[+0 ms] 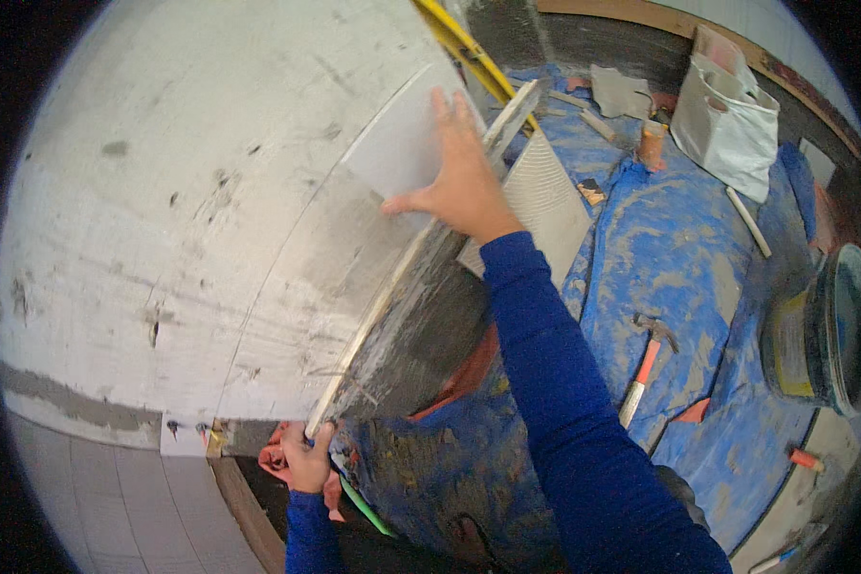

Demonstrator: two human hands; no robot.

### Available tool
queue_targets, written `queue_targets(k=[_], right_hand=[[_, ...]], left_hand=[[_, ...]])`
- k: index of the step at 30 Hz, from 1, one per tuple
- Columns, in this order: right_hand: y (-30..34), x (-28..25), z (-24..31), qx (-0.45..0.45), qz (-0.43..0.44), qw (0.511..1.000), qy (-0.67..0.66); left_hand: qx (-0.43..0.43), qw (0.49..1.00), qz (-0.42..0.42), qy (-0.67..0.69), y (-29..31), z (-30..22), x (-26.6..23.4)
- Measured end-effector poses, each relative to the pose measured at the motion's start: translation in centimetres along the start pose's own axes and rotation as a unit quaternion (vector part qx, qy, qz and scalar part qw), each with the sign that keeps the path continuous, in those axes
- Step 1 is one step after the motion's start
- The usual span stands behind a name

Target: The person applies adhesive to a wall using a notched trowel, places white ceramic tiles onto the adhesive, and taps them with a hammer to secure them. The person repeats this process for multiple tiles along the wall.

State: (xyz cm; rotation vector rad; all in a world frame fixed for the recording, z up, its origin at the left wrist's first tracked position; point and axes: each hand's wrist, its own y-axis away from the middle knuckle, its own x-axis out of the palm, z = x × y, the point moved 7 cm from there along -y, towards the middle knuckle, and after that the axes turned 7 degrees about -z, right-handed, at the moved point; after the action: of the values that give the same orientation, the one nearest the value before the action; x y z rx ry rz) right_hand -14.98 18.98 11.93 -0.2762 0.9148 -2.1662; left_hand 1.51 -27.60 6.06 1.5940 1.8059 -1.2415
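Note:
My right hand [459, 177] lies with fingers spread on a smooth pale tile [397, 129] against the large grey-white wall [182, 124]. Just below the tile, a long thin pale strip [368, 330] runs slantwise along the wall's edge; it looks like a wooden batten. At the strip's lower end my left hand [308, 461] is closed around it, thumb on top. Part of the strip is hidden behind my right hand and wrist. Beside my right forearm leans another tile with a ridged back [550, 206].
Crumpled blue sheeting [660, 239] covers the floor on the right, with a hammer [644, 368] on it. A white bag [727, 120] stands at the back, a dark bucket [823, 330] at the far right. A yellow bar [478, 53] rises behind the strip. Grey tiles [105, 488] line the lower left.

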Motion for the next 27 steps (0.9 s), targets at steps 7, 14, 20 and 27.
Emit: queue_targets(k=[7,14,20,27], right_hand=[[1.8,0.5,3.1,-0.037,-0.012,0.998,0.040],[8.7,3.1,10.2,-0.067,-0.018,0.997,0.020],[10.6,3.8,12.4,-0.049,-0.013,0.996,0.073],[12.8,4.5,14.3,-0.079,0.003,0.995,0.061]], left_hand=[[-0.066,0.989,-0.018,0.130,0.3,2.0,1.0],[-0.027,0.999,0.014,0.026,-0.4,-0.3,0.0],[-0.039,0.996,0.020,0.074,-0.4,-1.7,-0.3],[-0.004,0.999,0.003,0.042,-0.5,-2.5,-0.8]])
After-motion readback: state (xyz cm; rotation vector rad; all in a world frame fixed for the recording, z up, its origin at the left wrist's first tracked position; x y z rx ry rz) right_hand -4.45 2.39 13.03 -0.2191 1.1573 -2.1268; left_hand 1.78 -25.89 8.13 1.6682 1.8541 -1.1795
